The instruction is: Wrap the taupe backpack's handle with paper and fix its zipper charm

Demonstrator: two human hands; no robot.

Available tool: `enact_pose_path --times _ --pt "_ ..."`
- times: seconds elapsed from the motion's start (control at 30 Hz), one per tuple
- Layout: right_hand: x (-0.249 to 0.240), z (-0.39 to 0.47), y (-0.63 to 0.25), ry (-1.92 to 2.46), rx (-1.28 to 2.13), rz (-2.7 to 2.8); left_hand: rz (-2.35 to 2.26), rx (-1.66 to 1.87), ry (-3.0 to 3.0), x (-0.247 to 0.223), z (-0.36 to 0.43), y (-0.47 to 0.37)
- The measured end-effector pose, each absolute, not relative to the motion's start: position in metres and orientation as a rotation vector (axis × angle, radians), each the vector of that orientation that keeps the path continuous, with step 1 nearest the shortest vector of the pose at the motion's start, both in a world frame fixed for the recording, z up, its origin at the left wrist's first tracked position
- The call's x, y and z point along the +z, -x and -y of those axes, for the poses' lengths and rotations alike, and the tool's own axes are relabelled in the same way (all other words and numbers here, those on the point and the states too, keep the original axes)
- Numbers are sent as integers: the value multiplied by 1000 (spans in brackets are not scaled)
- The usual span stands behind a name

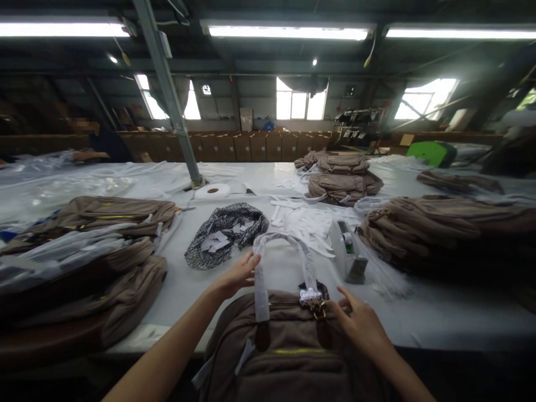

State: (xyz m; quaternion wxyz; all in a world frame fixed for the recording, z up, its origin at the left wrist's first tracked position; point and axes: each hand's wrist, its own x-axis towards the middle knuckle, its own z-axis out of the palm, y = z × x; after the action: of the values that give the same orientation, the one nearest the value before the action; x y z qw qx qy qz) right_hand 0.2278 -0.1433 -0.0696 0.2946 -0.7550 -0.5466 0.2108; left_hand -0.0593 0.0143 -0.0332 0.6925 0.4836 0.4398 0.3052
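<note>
A brown fabric bag with yellow zips lies at the table's near edge. Its arched handle is wrapped in white material. My left hand touches the left side of the handle, fingers closed around its edge. A shiny charm and a dark ribbon hang by gold rings at the handle's right base. Beside the charm is my right hand, its forefinger raised apart and its thumb near the rings. Whether the right fingertips touch the rings is unclear.
Brown bags are piled at left and right, with more behind. A patterned cloth holds white slips. White strips, a tape dispenser and a white roll lie on the table. A person stands far left.
</note>
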Motion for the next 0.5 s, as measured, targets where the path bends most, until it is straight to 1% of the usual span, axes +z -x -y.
enact_pose_path --times 0.17,0.27,0.37,0.5 --pt "-74 104 -207 1876 720 1453 -1106 608 -1104 -40 25 101" --pt "-82 99 -205 1698 948 1224 -1182 639 -1194 -49 43 115" --pt "-85 102 -208 1489 1149 919 -1158 600 -1217 -56 50 116" --pt "-87 112 -215 1339 1216 708 -1023 514 -1175 -58 48 109"
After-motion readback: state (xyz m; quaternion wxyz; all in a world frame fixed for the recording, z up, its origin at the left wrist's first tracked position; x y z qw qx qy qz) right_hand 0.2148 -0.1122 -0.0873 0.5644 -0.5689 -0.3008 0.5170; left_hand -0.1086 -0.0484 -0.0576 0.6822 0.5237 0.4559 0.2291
